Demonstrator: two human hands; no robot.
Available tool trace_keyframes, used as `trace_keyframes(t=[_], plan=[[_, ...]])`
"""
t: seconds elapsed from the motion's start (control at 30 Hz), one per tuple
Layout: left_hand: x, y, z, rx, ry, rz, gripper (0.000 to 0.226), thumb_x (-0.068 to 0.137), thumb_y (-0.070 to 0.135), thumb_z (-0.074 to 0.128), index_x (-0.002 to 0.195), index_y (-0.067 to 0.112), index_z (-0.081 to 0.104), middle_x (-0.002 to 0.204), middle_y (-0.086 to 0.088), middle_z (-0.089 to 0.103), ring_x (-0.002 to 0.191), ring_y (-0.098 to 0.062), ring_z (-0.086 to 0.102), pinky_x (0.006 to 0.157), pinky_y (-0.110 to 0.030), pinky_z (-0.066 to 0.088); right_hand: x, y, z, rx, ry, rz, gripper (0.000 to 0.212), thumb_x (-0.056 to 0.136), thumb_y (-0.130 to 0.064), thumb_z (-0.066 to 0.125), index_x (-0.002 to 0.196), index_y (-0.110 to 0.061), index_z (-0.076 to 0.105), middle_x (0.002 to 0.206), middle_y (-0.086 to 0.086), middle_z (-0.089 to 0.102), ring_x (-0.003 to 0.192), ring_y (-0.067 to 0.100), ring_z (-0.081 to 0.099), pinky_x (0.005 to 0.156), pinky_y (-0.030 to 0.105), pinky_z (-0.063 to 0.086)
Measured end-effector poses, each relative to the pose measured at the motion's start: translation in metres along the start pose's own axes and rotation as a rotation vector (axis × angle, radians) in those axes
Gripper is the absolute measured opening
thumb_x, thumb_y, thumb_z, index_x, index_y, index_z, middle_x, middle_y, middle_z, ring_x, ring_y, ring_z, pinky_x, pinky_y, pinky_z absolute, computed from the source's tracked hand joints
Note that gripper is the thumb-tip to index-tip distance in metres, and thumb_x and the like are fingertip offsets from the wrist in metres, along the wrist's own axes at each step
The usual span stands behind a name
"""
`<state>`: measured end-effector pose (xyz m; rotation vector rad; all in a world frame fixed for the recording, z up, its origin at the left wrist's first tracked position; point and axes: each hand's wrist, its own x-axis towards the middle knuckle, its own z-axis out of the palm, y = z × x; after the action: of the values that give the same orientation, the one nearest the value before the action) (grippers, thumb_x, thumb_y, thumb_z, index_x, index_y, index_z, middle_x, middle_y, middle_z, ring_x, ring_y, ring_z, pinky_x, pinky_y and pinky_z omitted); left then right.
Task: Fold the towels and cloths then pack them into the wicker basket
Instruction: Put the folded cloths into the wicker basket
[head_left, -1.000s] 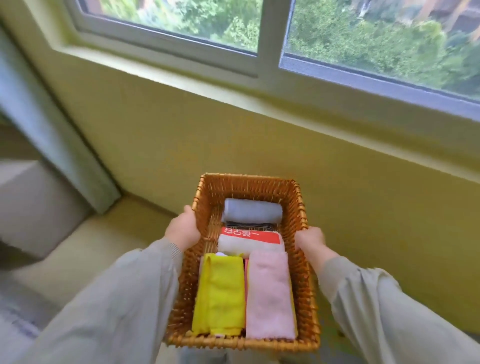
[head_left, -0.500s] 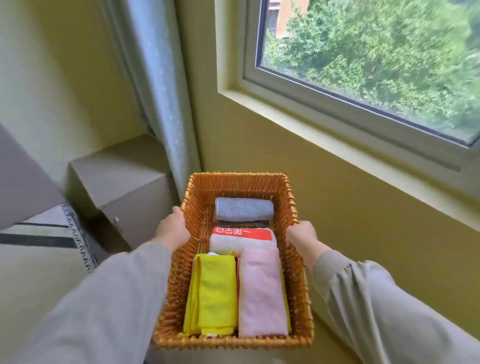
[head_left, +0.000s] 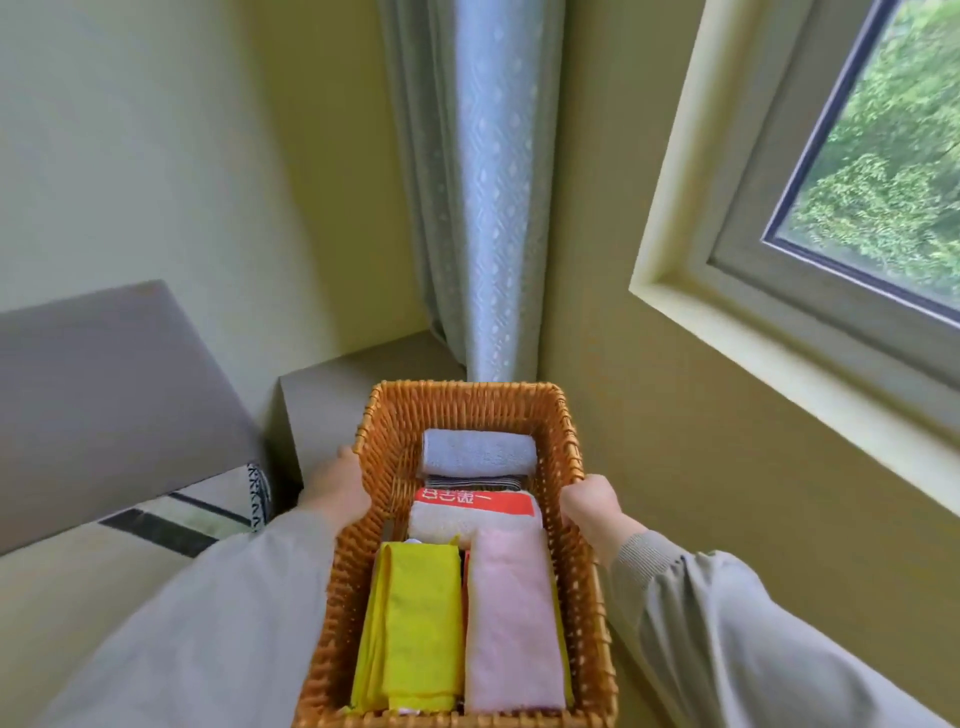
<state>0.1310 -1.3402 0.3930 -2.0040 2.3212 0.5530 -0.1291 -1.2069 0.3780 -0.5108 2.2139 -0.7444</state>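
I carry the wicker basket (head_left: 467, 402) in the air in front of me. My left hand (head_left: 335, 488) grips its left rim and my right hand (head_left: 592, 506) grips its right rim. Folded cloths lie packed inside: a yellow cloth (head_left: 415, 623) at the near left, a pink towel (head_left: 511, 618) at the near right, a white towel with a red label (head_left: 475, 512) in the middle, and a rolled grey towel (head_left: 478, 452) at the far end. A striped cloth edge shows under the grey roll.
A grey nightstand (head_left: 322, 405) stands just beyond the basket in the corner. A pale patterned curtain (head_left: 483, 208) hangs above it. A grey headboard (head_left: 104, 395) and a bed with a patterned cover (head_left: 208, 514) lie to the left. The window (head_left: 883, 156) is on the right wall.
My view and the basket have swung left, from facing the window wall to facing the corner with the curtain and nightstand. Both hands keep the same grip on the rims.
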Motion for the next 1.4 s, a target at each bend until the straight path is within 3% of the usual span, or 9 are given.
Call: trace_keyframes(t=[0.13, 0.3, 0.5, 0.67, 0.83, 0.97, 1.07, 1.23, 1.4], plan=[[0.069, -0.039, -0.028, -0.02, 0.011, -0.062, 0.019, 0.091, 0.009, 0.045, 0.101, 0.015, 0.031, 0.103, -0.01, 0.056, 0.099, -0.032, 0.059, 0.079, -0.039, 0.048, 0.041, -0.082, 0.051, -0.031, -0.043, -0.056, 0.014, 0.076, -0.005, 0.052, 0.089, -0.007, 0.056, 0.083, 0.011, 0.059, 0.08, 0.029, 0.057, 0.075, 0.031, 0.049], [0.179, -0.09, -0.053, -0.015, -0.019, -0.056, 0.02, 0.089, 0.01, 0.048, 0.103, 0.013, 0.033, 0.106, -0.014, 0.059, 0.098, -0.034, 0.06, 0.077, -0.039, 0.048, 0.088, -0.158, 0.125, -0.028, -0.075, -0.008, 0.014, 0.078, 0.0, 0.053, 0.088, -0.004, 0.061, 0.067, 0.004, 0.055, 0.065, 0.021, 0.054, 0.066, 0.028, 0.048], [0.333, -0.113, -0.078, 0.062, -0.005, 0.059, 0.032, 0.092, 0.019, 0.048, 0.121, 0.013, 0.037, 0.114, -0.013, 0.06, 0.106, -0.034, 0.059, 0.083, -0.04, 0.045, 0.144, -0.222, 0.215, 0.153, 0.006, 0.18, 0.027, 0.08, -0.002, 0.053, 0.105, -0.006, 0.06, 0.075, 0.005, 0.052, 0.064, 0.019, 0.052, 0.057, 0.026, 0.047], [0.435, -0.121, -0.079, -0.012, -0.086, 0.201, 0.06, 0.088, 0.02, 0.052, 0.143, 0.024, 0.029, 0.121, -0.012, 0.061, 0.109, -0.034, 0.058, 0.088, -0.039, 0.045, 0.184, -0.258, 0.26, 0.263, 0.09, 0.361, 0.024, 0.077, 0.004, 0.056, 0.097, -0.009, 0.055, 0.075, 0.007, 0.054, 0.072, 0.025, 0.056, 0.051, 0.026, 0.043], [0.486, -0.14, -0.052, 0.122, -0.152, 0.275, 0.045, 0.089, 0.021, 0.049, 0.133, 0.02, 0.039, 0.117, -0.012, 0.061, 0.106, -0.034, 0.059, 0.086, -0.04, 0.048, 0.207, -0.259, 0.302, 0.427, 0.187, 0.545, 0.021, 0.077, 0.003, 0.055, 0.097, -0.001, 0.061, 0.075, 0.01, 0.058, 0.064, 0.023, 0.056, 0.047, 0.025, 0.043], [0.519, -0.141, -0.036, 0.261, -0.117, 0.27, 0.012, 0.092, 0.012, 0.046, 0.103, 0.013, 0.051, 0.104, -0.011, 0.065, 0.099, -0.034, 0.062, 0.073, -0.035, 0.046, 0.219, -0.247, 0.331, 0.536, 0.262, 0.62, 0.025, 0.08, -0.001, 0.052, 0.103, -0.004, 0.061, 0.082, 0.01, 0.061, 0.073, 0.025, 0.061, 0.064, 0.03, 0.053], [0.542, -0.136, -0.025, 0.304, -0.124, 0.313, 0.014, 0.092, 0.008, 0.044, 0.104, 0.011, 0.05, 0.103, -0.011, 0.064, 0.097, -0.034, 0.061, 0.071, -0.034, 0.045, 0.227, -0.242, 0.349, 0.59, 0.284, 0.634, 0.025, 0.082, 0.0, 0.051, 0.105, -0.007, 0.059, 0.087, 0.01, 0.061, 0.078, 0.024, 0.061, 0.074, 0.033, 0.055], [0.561, -0.142, -0.003, 0.278, -0.107, 0.302, 0.019, 0.091, 0.008, 0.043, 0.109, 0.012, 0.049, 0.106, -0.012, 0.063, 0.099, -0.035, 0.061, 0.075, -0.036, 0.047, 0.236, -0.241, 0.362, 0.61, 0.206, 0.624, 0.026, 0.084, 0.005, 0.051, 0.105, -0.011, 0.051, 0.087, 0.01, 0.057, 0.075, 0.023, 0.059, 0.072, 0.035, 0.056], [0.544, -0.129, 0.021, 0.19, -0.024, 0.393, 0.052, 0.088, 0.017, 0.054, 0.138, 0.01, 0.039, 0.133, -0.012, 0.046, 0.123, -0.032, 0.044, 0.097, -0.043, 0.037, 0.239, -0.235, 0.355, 0.52, 0.086, 0.574, 0.018, 0.087, -0.008, 0.055, 0.105, -0.012, 0.052, 0.096, 0.012, 0.062, 0.087, 0.025, 0.065, 0.071, 0.035, 0.058]])
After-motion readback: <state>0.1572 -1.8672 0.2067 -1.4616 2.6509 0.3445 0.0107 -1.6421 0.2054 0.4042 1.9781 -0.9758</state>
